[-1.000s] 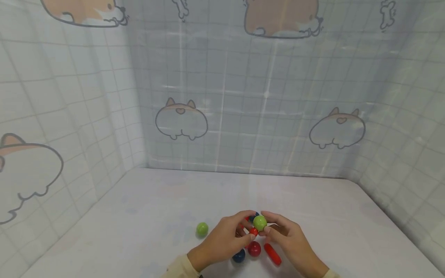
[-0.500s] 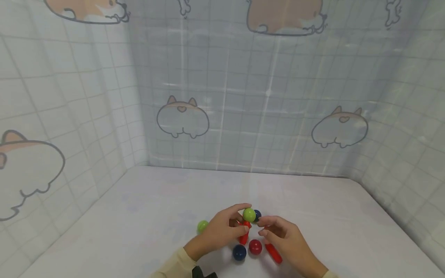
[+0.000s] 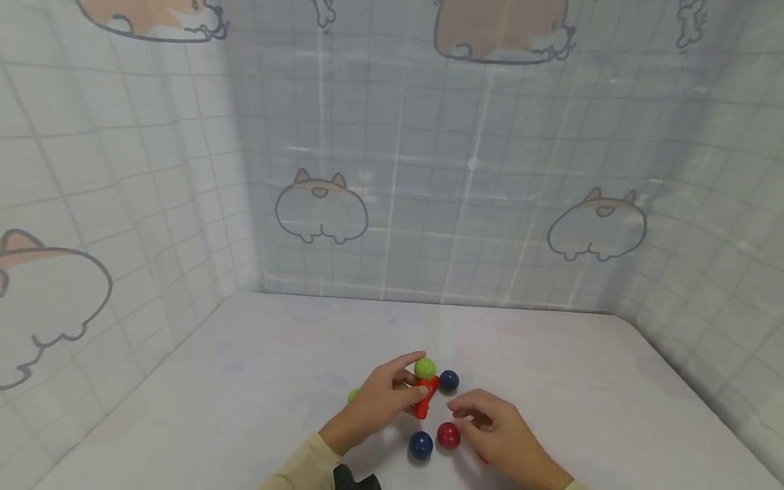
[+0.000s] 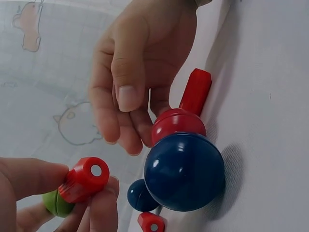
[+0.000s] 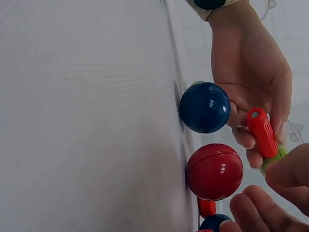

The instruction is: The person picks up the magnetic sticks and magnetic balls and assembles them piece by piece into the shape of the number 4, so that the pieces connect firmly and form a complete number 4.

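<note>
In the head view my left hand [image 3: 381,400] pinches a red rod [image 3: 422,409] between thumb and fingers. A green ball [image 3: 425,368] sits at the rod's far end, by the index fingertip. The rod's near end shows a pale round spot in the left wrist view, where the rod [image 4: 87,181] hides part of the green ball [image 4: 58,205]. My right hand [image 3: 505,435] hovers with loosely bent fingers and holds nothing. Just left of it is a dark red ball [image 3: 448,435]; a second red rod [image 4: 196,92] lies behind that ball, mostly covered by the hand in the head view.
One dark blue ball [image 3: 420,446] is beside the red ball, and another blue ball [image 3: 449,381] lies farther back. A red piece [image 4: 152,223] lies near it. Behind the left hand a second green ball [image 3: 352,395] partly shows. Patterned cloth walls [image 3: 392,204] surround the white table [image 3: 294,340].
The green ball passed from between both hands to the left hand's red rod. My left hand then moved left and away with both. My right hand drew back toward the second red rod.
</note>
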`<state>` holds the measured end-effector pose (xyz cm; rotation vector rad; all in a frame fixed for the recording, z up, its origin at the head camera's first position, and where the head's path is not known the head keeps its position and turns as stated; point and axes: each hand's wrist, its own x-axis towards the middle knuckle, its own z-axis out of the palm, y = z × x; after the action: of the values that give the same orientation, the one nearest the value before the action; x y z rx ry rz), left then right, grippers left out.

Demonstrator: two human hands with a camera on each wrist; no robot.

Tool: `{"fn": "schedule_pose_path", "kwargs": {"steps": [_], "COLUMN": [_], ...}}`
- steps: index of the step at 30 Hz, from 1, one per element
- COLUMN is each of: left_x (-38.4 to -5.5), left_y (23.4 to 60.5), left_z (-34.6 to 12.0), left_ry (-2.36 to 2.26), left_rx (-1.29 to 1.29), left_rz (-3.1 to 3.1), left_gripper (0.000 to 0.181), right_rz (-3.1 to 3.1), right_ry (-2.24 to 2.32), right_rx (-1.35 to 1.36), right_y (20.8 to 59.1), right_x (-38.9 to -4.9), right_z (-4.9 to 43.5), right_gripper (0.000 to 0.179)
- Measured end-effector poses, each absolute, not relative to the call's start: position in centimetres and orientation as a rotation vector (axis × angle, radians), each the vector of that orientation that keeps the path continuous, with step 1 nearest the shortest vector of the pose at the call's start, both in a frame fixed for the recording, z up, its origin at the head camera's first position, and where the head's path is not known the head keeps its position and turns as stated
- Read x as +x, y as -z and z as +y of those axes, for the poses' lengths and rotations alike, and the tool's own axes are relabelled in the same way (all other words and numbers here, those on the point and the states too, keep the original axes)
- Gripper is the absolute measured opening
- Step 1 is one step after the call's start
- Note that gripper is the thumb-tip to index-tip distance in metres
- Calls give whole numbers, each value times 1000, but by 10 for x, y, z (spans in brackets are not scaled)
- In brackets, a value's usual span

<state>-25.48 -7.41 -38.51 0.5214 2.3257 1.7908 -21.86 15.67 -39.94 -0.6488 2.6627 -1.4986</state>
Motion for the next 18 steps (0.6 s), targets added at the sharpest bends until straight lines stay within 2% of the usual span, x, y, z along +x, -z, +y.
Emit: {"fn": "schedule_pose_path", "kwargs": {"steps": [8, 14, 18], "left_x": [-251, -248, -246], "left_y": [392, 398, 398], "left_z": [-78, -86, -88], "left_ry": [-1786, -1822, -1812], "left_rx": [405, 274, 276], "left_rz": [2360, 2371, 2390], "left_gripper": [58, 63, 64], "right_rz": [2787, 2827, 2808], "right_ry": [1324, 1154, 1105], "right_rx": [-846, -910, -900], "right_y": [398, 397, 399], "right_x": [-217, -218, -220], "right_z": [158, 155, 155], "right_gripper": [17, 20, 23]}}
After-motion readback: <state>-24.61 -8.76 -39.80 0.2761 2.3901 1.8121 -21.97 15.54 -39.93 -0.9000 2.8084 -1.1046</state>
